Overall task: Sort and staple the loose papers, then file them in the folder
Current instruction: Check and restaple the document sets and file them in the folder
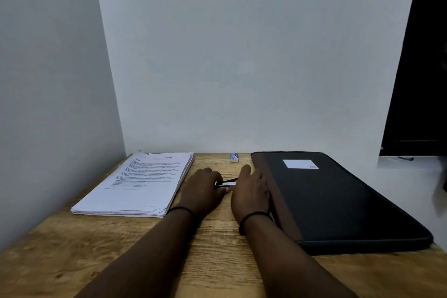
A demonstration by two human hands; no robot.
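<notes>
A stack of printed white papers (142,182) lies on the left of the wooden table (121,249). A black folder (333,201) with a white label lies shut on the right. Between them a small stapler (228,182), black and silver, shows between my two hands. My left hand (202,190) grips its left end with curled fingers. My right hand (251,191) holds its right end, fingers curled over it; most of the stapler is hidden by the hands.
A small box of staples (234,157) sits at the back edge of the table near the white wall. Walls close in on the left and behind. A dark window frame (420,80) stands at the right.
</notes>
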